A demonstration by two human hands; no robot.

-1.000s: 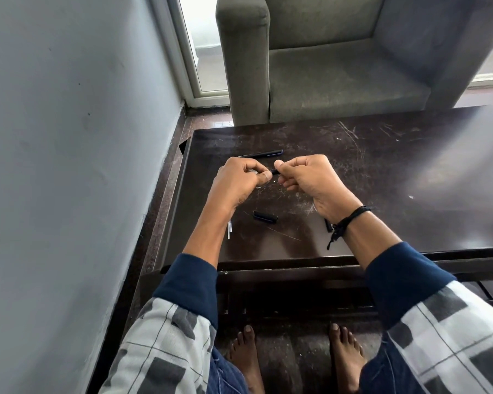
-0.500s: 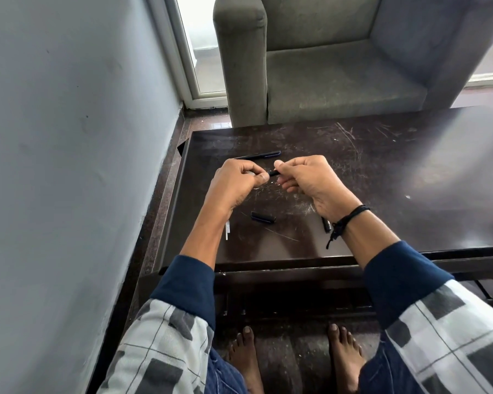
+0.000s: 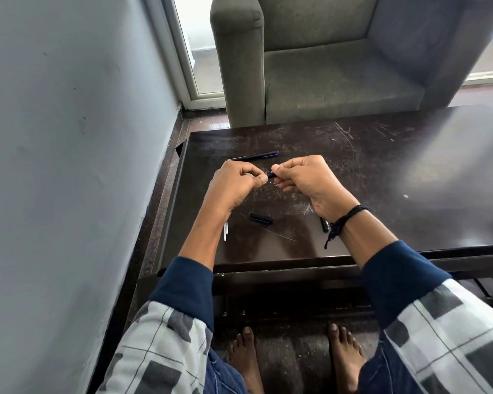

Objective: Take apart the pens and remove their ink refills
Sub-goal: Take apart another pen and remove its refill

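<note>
Fingers point(image 3: 259, 180) of our left hand point(image 3: 234, 186) and right hand point(image 3: 305, 180) pinch the pen point(image 3: 270, 174) at both ends, mid-frame above the bench point(image 3: 382, 166); we should twist gently and pull straight, not bend.

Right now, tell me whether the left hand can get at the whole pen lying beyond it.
Probably not yet: the left hand grips a pen part, though the whole pen lies close with nothing between.
</note>
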